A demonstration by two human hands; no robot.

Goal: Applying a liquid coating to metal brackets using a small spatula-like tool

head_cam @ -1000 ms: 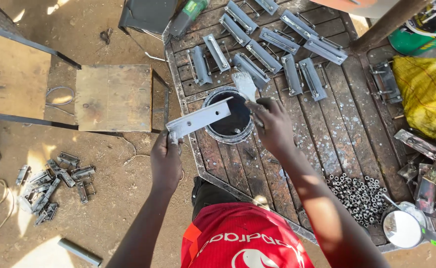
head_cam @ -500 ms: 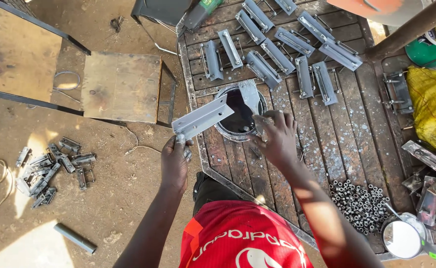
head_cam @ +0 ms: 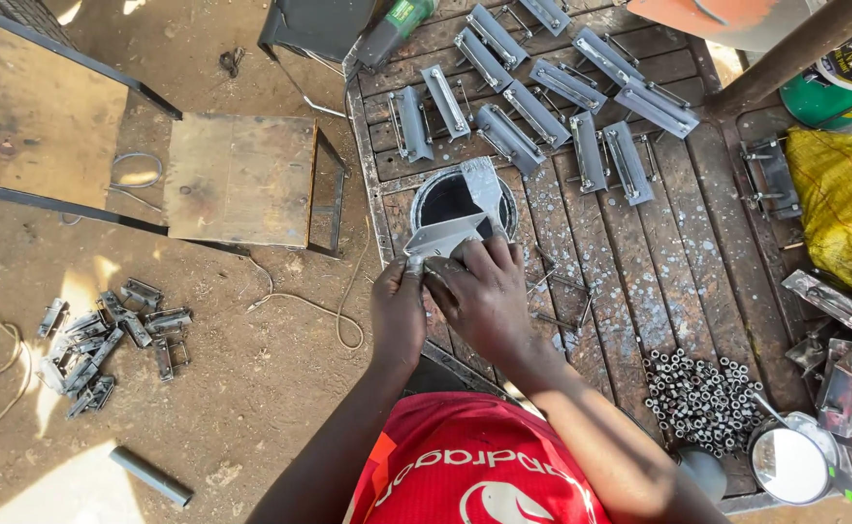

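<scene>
L hand [head_cam: 399,315] & R hand [head_cam: 484,296] side by side, fingers curled (both gripping), forearms extended fwd.

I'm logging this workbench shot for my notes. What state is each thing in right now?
Left hand: gripping the metal bracket's left end.
Right hand: closed over the bracket's right end.
Metal bracket: held above the table, tilted.
Round black pot: open, set in the table.
Finished brackets: lying in rows on the wooden table.
Nuts: heaped loose.
Floor brackets: scattered in a pile.
</scene>
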